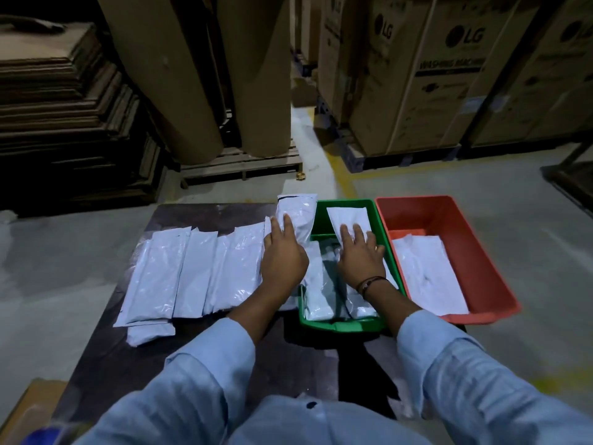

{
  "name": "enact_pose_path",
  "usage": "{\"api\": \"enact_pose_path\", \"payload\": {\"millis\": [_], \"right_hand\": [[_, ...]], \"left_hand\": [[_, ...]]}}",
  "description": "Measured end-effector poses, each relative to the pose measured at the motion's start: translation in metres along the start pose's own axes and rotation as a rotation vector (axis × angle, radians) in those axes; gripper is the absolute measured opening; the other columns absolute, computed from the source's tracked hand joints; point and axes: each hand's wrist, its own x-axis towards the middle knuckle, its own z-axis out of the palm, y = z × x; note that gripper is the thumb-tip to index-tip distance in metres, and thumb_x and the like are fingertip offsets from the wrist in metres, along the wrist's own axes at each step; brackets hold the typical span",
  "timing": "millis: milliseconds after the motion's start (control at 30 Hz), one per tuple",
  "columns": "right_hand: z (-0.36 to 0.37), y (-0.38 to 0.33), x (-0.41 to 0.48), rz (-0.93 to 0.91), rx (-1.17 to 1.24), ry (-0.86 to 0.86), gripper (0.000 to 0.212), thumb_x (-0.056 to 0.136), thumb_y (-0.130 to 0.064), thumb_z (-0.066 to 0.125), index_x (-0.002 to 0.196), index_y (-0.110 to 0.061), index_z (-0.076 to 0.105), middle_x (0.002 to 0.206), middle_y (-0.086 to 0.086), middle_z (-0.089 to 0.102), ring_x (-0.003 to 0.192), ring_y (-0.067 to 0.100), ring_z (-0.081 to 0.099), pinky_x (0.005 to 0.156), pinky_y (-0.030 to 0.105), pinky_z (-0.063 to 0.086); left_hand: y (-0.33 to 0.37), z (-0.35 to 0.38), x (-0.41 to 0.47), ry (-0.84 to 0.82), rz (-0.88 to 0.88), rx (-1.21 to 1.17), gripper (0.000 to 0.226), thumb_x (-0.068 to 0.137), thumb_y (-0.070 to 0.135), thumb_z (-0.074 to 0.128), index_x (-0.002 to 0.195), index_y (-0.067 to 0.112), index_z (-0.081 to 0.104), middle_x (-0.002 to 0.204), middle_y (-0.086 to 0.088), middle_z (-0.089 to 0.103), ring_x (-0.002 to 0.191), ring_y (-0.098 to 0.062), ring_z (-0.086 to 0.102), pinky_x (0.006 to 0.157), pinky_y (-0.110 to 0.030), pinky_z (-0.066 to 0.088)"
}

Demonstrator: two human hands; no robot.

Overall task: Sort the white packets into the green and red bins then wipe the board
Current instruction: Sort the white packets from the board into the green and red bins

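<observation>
Several white packets [192,271] lie side by side on the dark board [199,374]. My left hand [282,252] rests with straight fingers on a white packet [298,216] at the row's right end, beside the green bin. My right hand [361,255] lies flat with spread fingers on a tilted white packet [348,220] inside the green bin [343,324], which holds more packets. Right of it, touching it, the red bin [449,213] holds a white packet [426,277].
Tall LG cardboard boxes [433,75] stand at the back right. Big brown paper rolls [199,75] stand on a wooden pallet [240,165] behind the board. Flat cardboard is stacked [64,123] at the left. Grey floor with a yellow line [340,175] surrounds the board.
</observation>
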Motion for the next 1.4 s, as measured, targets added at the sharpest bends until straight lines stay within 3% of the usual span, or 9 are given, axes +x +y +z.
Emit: {"api": "enact_pose_path", "payload": {"millis": [67,167,400,700,767,1000,1100,1267,1400], "right_hand": [[0.007,0.005,0.002,-0.010,0.000,-0.044,0.066,0.099,-0.038,0.042,0.158,-0.030,0.012,0.166,0.010,0.011,0.146,0.043,0.015,0.110,0.061,0.024],[0.015,0.009,0.004,-0.038,-0.003,-0.125,0.073,0.095,-0.028,0.048,0.157,-0.033,0.011,0.166,0.011,0.004,0.148,0.044,0.008,0.110,0.064,0.021],[0.036,0.011,0.007,-0.018,-0.014,-0.236,0.065,0.097,-0.025,0.043,0.157,-0.020,0.017,0.166,0.014,0.002,0.150,0.045,0.002,0.113,0.062,0.018],[0.052,0.016,0.007,0.005,0.031,-0.293,0.062,0.103,-0.049,0.030,0.153,-0.013,0.027,0.163,0.020,0.014,0.148,0.046,0.011,0.119,0.053,0.013],[0.042,0.017,0.011,-0.010,0.059,-0.239,0.059,0.102,-0.051,0.032,0.148,-0.014,0.039,0.161,0.020,0.022,0.147,0.044,0.016,0.119,0.052,0.017],[-0.008,0.040,0.024,-0.167,0.113,0.241,0.041,0.096,-0.032,0.053,0.130,-0.010,0.061,0.153,0.019,0.042,0.144,0.041,0.030,0.118,0.052,0.023],[-0.012,0.057,0.027,-0.132,0.122,0.221,0.042,0.094,-0.029,0.056,0.131,-0.009,0.060,0.155,0.021,0.039,0.145,0.042,0.028,0.118,0.053,0.023],[0.006,0.088,0.019,-0.207,0.145,0.074,0.065,0.093,-0.032,0.059,0.151,-0.011,0.040,0.165,0.020,0.012,0.152,0.042,0.011,0.120,0.050,0.026],[0.010,0.093,0.016,-0.214,0.181,0.089,0.064,0.094,-0.028,0.059,0.152,-0.010,0.039,0.166,0.017,0.010,0.153,0.039,0.010,0.117,0.047,0.030]], "left_hand": [[0.004,0.004,-0.002,-0.001,-0.009,0.016,0.071,0.101,0.013,0.043,0.163,0.015,0.010,0.170,-0.015,0.004,0.146,-0.039,0.032,0.113,-0.043,0.037],[0.009,0.009,-0.004,-0.002,-0.037,0.021,0.071,0.100,0.013,0.045,0.163,0.015,0.011,0.171,-0.014,0.003,0.146,-0.039,0.032,0.110,-0.042,0.040],[0.015,0.013,-0.013,-0.013,-0.066,0.037,0.072,0.099,0.010,0.044,0.163,0.013,0.011,0.170,-0.016,0.004,0.144,-0.040,0.033,0.108,-0.042,0.039],[0.018,0.018,-0.019,0.014,-0.056,0.077,0.071,0.099,0.012,0.044,0.163,0.012,0.012,0.170,-0.014,0.002,0.142,-0.040,0.030,0.110,-0.042,0.036],[0.020,0.019,-0.018,0.007,-0.053,0.070,0.071,0.099,0.012,0.044,0.163,0.012,0.012,0.171,-0.014,0.001,0.142,-0.040,0.029,0.110,-0.042,0.036],[0.040,0.035,-0.016,-0.021,0.013,0.073,0.074,0.098,0.012,0.046,0.162,0.009,0.009,0.170,-0.017,-0.002,0.140,-0.042,0.028,0.107,-0.040,0.039],[0.053,0.050,-0.017,-0.085,0.041,0.109,0.080,0.094,0.015,0.048,0.161,0.004,0.007,0.167,-0.025,-0.004,0.143,-0.048,0.024,0.115,-0.046,0.033],[0.066,0.081,-0.018,-0.219,-0.008,0.121,0.088,0.090,0.012,0.053,0.161,0.005,0.001,0.167,-0.025,-0.013,0.151,-0.049,0.010,0.122,-0.051,0.022],[0.052,0.108,-0.023,-0.250,-0.004,0.247,0.084,0.093,0.015,0.047,0.161,0.003,-0.002,0.165,-0.029,-0.017,0.150,-0.056,-0.011,0.122,-0.062,0.004]]}}
